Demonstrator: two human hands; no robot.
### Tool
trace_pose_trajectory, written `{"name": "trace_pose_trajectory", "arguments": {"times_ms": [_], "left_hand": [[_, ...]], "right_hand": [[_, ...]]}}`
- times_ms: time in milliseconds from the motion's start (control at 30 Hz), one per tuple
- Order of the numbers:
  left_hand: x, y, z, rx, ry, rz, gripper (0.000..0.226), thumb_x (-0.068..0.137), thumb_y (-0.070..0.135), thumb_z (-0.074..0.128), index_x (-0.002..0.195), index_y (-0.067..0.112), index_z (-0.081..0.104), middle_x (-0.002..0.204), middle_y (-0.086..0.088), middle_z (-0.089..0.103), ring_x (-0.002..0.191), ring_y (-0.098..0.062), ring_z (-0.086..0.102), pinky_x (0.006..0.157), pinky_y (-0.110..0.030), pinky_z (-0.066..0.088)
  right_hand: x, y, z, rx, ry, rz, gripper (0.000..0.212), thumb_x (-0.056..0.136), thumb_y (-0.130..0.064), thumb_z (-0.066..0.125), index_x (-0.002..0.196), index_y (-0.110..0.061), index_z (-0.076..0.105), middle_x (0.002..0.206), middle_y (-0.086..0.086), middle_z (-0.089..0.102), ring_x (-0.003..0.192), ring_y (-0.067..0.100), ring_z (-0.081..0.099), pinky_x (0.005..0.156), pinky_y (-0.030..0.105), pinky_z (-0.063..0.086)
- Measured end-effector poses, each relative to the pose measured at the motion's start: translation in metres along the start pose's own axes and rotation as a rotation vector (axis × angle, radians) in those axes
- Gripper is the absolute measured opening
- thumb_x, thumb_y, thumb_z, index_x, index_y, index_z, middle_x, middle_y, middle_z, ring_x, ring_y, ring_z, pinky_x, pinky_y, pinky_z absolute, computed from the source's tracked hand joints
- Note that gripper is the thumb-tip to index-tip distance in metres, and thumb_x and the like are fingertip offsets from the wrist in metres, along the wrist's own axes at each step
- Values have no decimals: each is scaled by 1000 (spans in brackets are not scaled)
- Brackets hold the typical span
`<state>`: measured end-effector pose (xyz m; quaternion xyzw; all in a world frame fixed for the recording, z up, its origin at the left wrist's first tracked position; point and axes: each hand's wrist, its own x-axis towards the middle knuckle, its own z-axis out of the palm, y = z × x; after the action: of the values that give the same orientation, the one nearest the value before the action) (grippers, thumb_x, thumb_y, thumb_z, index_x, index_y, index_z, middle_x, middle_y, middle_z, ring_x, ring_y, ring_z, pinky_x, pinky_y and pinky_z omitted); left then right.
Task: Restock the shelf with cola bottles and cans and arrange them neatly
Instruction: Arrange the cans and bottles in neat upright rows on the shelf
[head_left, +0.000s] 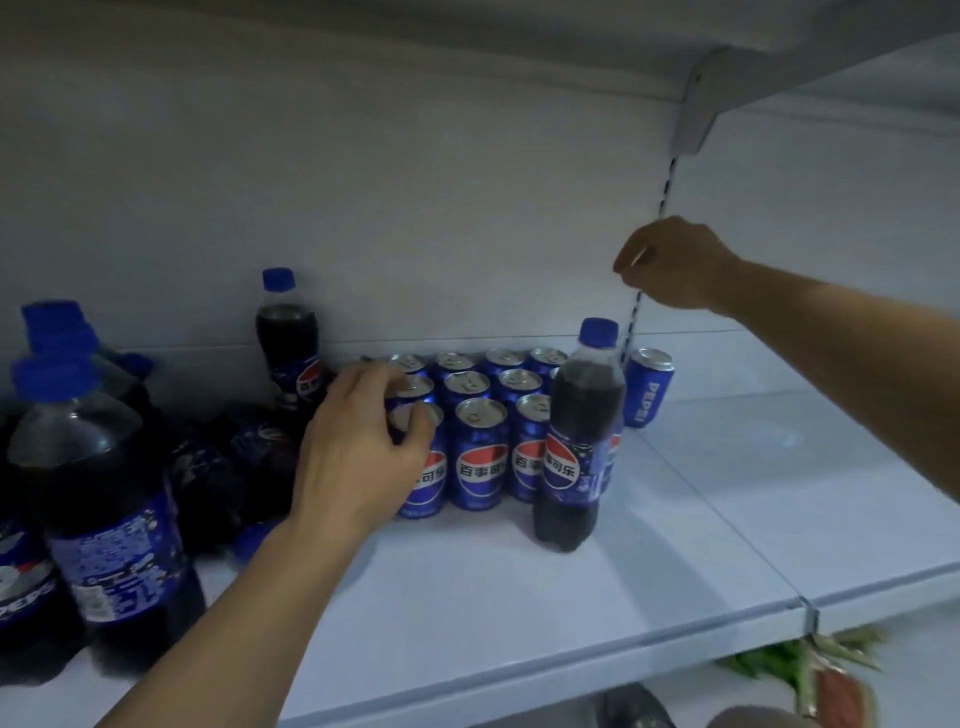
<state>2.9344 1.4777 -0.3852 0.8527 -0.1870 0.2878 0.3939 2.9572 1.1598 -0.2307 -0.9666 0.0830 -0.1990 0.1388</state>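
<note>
On the shelf (519, 597), left hand (358, 447) gripping front can (428, 483) from above
</note>
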Motion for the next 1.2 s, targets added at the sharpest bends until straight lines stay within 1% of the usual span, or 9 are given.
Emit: {"name": "trace_pose_trajectory", "arguments": {"times_ms": [100,300,367,467,833,900,967,1067,1200], "left_hand": [[-2,7,13,99,-134,-125,42,87,48,59,123,29,51,123,-1,56,104,-28,60,83,-43,53],[-1,-1,26,293,-264,-214,66,84,60,61,141,36,40,137,1,54,117,-30,60,88,-45,54],[-1,-4,26,292,-321,-216,72,86,57,63,147,34,33,141,1,53,122,-27,57,93,-43,52],[2,-3,27,281,-324,-216,71,88,53,66,148,31,34,144,1,51,125,-26,55,97,-39,49],[-3,-14,28,89,-291,-243,74,82,55,72,144,33,39,140,4,53,125,-24,56,99,-43,51],[-4,-12,21,74,-225,-228,72,84,57,67,146,33,39,143,3,51,126,-26,55,100,-46,50],[-2,-5,11,57,-79,-138,57,90,50,62,140,28,46,137,2,55,117,-24,60,94,-43,51],[3,16,-5,-225,117,-71,28,96,33,60,123,26,60,106,14,67,84,-7,66,76,-30,55],[14,60,-22,-1054,29,-430,21,102,27,55,118,16,64,106,-5,76,86,-17,75,71,-30,60]], "right_hand": [[7,57,39,-123,-67,79,20,93,-23,66,113,-22,66,124,9,66,102,26,62,79,27,45],[22,125,112,-166,-198,206,76,85,-41,73,151,-24,39,145,17,47,125,38,53,95,42,48],[27,136,129,-110,-221,193,82,82,-39,78,151,-24,37,145,16,46,124,38,53,90,41,50],[31,138,142,4,-120,199,67,82,-23,80,140,-21,45,135,19,50,114,39,55,74,36,46],[17,62,25,218,132,-37,48,77,-19,85,117,-24,60,115,7,62,95,27,58,71,32,49],[11,34,-2,309,184,-70,50,73,-18,88,112,-26,57,110,3,62,95,26,61,71,39,58],[1,1,-19,418,206,-97,55,69,-14,90,108,-24,53,105,0,57,89,19,60,67,33,58],[-16,-51,-29,540,164,-186,57,64,-12,93,104,-20,53,101,-2,57,83,10,58,63,23,55],[-43,-118,-17,655,64,-349,51,64,-9,91,94,-25,53,105,-1,61,83,6,61,59,14,53]]}}
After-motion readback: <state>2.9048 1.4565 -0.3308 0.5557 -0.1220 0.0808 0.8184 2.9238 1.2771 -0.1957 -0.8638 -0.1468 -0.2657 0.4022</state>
